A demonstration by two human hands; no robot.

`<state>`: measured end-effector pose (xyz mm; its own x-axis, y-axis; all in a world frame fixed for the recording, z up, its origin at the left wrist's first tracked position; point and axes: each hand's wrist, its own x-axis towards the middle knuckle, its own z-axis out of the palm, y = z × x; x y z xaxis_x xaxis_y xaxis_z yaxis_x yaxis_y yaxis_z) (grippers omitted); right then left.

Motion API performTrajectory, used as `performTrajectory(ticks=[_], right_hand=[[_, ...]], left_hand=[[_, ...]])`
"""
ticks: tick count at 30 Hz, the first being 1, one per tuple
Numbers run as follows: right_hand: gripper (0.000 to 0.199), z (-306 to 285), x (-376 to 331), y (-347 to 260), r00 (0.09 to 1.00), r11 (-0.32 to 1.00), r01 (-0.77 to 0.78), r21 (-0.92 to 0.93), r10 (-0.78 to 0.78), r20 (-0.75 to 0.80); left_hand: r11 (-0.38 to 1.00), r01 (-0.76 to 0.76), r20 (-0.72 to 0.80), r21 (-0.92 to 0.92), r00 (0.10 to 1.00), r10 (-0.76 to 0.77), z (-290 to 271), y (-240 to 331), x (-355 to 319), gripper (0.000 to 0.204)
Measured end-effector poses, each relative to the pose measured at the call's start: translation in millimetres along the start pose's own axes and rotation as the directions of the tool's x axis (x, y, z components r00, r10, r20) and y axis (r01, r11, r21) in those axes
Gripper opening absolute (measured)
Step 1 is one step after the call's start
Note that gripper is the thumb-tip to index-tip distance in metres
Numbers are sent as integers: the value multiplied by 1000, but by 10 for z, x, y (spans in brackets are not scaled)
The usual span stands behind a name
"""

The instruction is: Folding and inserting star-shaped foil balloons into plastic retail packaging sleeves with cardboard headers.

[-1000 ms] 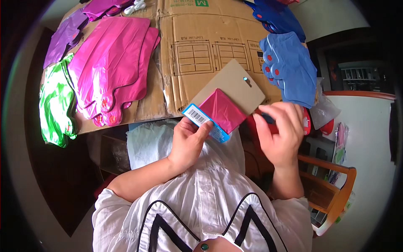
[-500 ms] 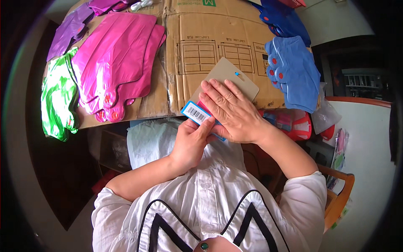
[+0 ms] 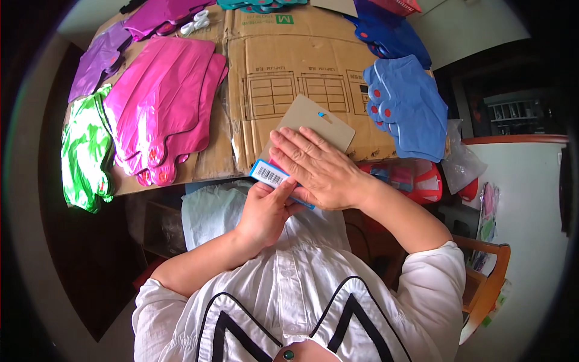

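Note:
A brown-grey hang card (image 3: 309, 114) with a hook slot near its far corner lies at an angle at the near edge of the cardboard. A blue-edged strip with a white barcode label (image 3: 269, 175) runs along its near side, and a bit of pink shows beside it. My left hand (image 3: 265, 208) pinches this blue-edged strip between thumb and fingers. Across the card my right hand (image 3: 319, 172) lies flat, fingers stretched out, hiding the card's middle. Its thumb reaches down next to the left thumb.
Flat cardboard (image 3: 265, 48) covers the table. Stacks of flat foil pieces lie at left: pink (image 3: 160, 96), green (image 3: 87, 151) and purple (image 3: 99, 57). Light blue pieces (image 3: 410, 108) and dark blue ones (image 3: 395, 36) lie at right. A red container (image 3: 425, 184) stands below the right edge, near a wooden chair (image 3: 488, 283).
The whole view has shifted, so the table and card appear slightly lower and more to the left. Both hands keep nearly the same pose on the card.

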<state>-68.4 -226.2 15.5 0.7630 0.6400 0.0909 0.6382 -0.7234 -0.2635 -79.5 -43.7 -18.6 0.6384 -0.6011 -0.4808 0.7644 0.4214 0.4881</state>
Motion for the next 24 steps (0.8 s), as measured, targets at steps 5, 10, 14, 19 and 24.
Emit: performTrajectory(ticks=[5, 10, 14, 19, 24], right_hand=[[81, 15, 8, 19, 1000, 1000, 18, 14, -18, -6], [69, -266, 1, 48, 983, 921, 26, 388, 48, -179], [50, -714, -195, 59, 735, 769, -157, 619, 510, -447], [60, -801, -302, 118, 879, -206, 36, 978, 473, 67], [26, -870, -301, 191, 801, 260, -520, 814, 479, 359]], left_hand=[[999, -33, -1, 21, 999, 33, -21, -27, 11, 19], [998, -58, 26, 23, 998, 57, 93, 83, -79, 20], [990, -124, 211, 62, 971, 108, 108, 298, -378, 22], [977, -109, 269, 184, 961, 57, -4, 350, -439, 22], [952, -125, 244, 278, 968, 56, -120, 420, -541, 21]])
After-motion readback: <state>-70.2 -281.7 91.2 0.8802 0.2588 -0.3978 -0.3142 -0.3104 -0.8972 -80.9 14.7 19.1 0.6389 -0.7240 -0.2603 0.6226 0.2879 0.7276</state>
